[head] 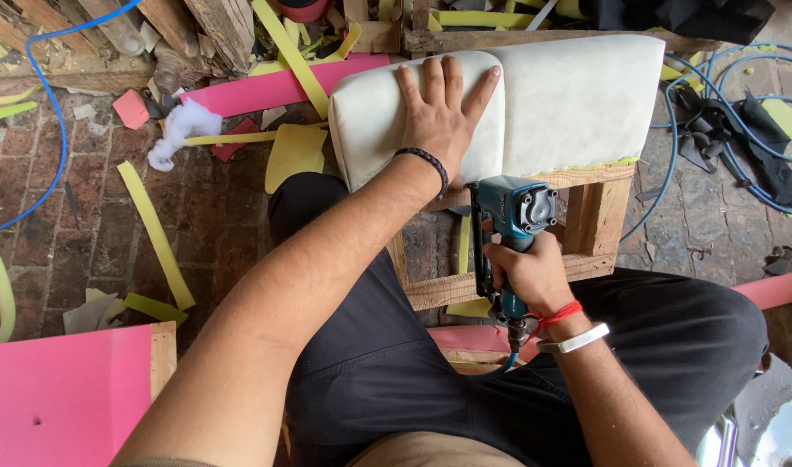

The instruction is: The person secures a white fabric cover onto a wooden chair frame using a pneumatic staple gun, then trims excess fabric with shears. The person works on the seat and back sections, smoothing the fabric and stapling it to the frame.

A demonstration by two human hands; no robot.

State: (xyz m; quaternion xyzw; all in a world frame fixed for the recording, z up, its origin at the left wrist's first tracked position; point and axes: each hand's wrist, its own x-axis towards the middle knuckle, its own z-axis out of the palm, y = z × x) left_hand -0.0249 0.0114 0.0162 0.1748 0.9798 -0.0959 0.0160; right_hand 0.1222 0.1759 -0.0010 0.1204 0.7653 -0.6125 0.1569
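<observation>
The left hand (439, 117) is pressing flat, fingers wide, on the white padded cushion (569, 104) — the right hand (530, 272) is gripping a teal pneumatic stapler (510, 216).

Black braided wristband (424, 162), red thread (558, 315), silver bangle (574, 340), dark trousers (396, 355).

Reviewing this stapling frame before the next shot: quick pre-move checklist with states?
1. Left hand flat on the white upholstered cushion, pressing the cover: ok.
2. Right hand gripped on the teal pneumatic stapler: ok.
3. Stapler nose seated on the wooden frame: cannot tell, nose is hidden.
4. Left hand's fingers apart from the stapler: ok.
5. Blue air hose attached below the handle: ok.
6. Floor around the work: not ok, yellow foam strips and hoses lie loose.
</observation>
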